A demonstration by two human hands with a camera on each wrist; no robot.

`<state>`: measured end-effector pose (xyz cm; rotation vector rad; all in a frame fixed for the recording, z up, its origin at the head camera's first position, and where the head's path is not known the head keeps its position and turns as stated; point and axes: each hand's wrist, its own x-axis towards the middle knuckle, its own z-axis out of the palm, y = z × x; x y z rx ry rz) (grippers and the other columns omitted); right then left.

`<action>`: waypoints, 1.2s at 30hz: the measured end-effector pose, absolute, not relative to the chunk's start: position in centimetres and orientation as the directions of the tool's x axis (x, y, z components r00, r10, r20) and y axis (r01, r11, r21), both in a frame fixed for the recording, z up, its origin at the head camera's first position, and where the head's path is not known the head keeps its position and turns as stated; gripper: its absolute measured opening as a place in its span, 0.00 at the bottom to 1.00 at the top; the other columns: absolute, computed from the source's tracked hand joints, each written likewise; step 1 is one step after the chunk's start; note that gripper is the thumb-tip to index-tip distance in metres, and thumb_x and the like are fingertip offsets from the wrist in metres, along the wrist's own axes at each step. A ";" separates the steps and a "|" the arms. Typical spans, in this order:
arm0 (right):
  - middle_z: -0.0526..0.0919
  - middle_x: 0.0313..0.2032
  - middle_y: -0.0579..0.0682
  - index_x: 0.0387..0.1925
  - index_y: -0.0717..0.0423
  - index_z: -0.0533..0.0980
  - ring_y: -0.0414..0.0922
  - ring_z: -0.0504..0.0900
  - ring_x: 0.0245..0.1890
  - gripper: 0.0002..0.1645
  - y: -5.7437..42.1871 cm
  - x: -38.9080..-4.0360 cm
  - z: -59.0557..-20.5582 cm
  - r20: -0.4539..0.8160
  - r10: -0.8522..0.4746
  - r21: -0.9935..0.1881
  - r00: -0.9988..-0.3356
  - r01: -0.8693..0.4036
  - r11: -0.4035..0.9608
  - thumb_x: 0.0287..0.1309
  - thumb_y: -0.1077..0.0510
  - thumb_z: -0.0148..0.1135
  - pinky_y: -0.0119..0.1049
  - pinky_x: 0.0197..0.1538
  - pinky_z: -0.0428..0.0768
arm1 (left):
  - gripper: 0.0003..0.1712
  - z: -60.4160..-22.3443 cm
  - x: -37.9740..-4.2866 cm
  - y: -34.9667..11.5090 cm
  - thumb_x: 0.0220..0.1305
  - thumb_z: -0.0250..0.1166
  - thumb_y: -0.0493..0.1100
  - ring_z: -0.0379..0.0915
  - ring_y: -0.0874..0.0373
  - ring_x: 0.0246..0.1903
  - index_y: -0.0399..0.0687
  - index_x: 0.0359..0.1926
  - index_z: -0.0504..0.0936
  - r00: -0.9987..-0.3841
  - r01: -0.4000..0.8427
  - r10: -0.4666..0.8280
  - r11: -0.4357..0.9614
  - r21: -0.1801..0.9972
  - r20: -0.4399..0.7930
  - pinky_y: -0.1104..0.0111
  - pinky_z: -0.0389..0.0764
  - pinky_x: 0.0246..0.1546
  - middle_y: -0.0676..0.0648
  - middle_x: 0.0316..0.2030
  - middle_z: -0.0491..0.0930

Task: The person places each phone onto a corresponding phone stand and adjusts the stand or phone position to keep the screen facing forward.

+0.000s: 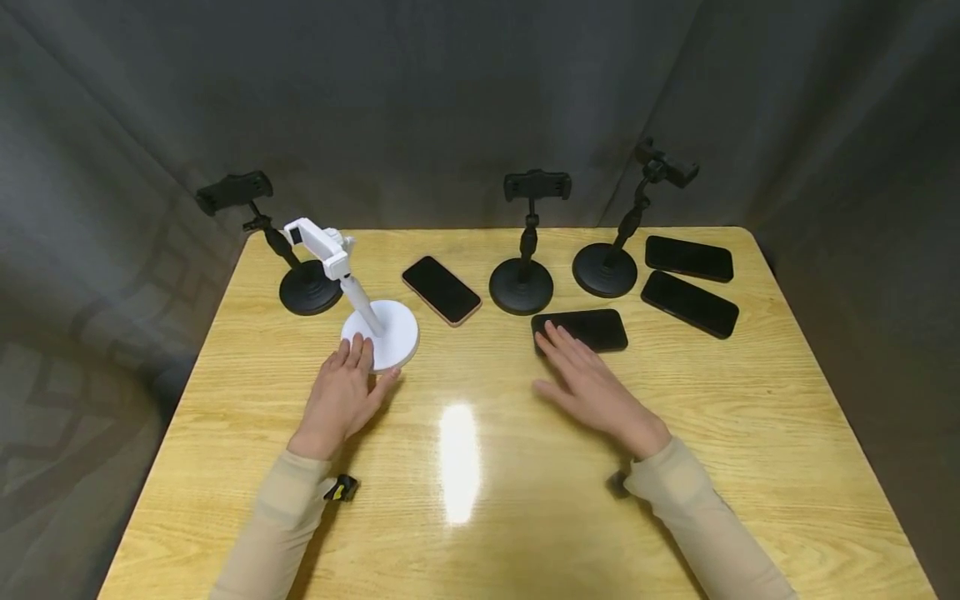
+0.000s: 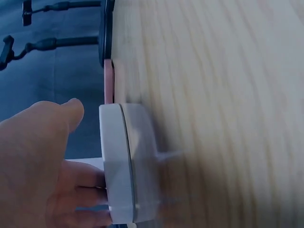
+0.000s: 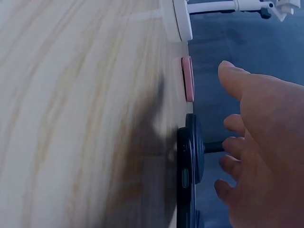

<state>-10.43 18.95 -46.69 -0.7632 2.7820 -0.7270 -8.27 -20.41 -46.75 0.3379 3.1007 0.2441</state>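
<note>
A white phone stand (image 1: 390,337) with a round base and a tilted arm stands on the left of the table. My left hand (image 1: 341,396) lies at its near edge, fingertips on the base, thumb stretched out to the right. In the left wrist view the fingers reach over the top of the base (image 2: 114,164). My right hand (image 1: 588,383) is held over a black smartphone (image 1: 600,329), fingers extended and overlapping its left end. The right wrist view shows these fingers (image 3: 232,145) relaxed above the phone (image 3: 183,190), with nothing in the hand.
Three black phone stands stand toward the back: one at left (image 1: 309,287), one in the middle (image 1: 521,287), one at right (image 1: 606,271). A pink-edged smartphone (image 1: 441,290) lies between stands. Two more black phones, a rear one (image 1: 690,258) and a front one (image 1: 690,304), lie back right.
</note>
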 end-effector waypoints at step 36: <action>0.52 0.81 0.53 0.80 0.52 0.58 0.51 0.52 0.81 0.43 16.2 -7.9 -46.5 0.009 -0.662 -0.560 -0.749 -0.553 0.617 0.74 0.39 0.57 0.56 0.78 0.56 | 0.49 -46.3 -4.2 -10.1 0.72 0.54 0.71 0.75 0.30 0.61 0.28 0.66 0.75 -0.908 0.410 0.411 0.912 -0.022 0.078 0.48 0.79 0.60 0.31 0.63 0.77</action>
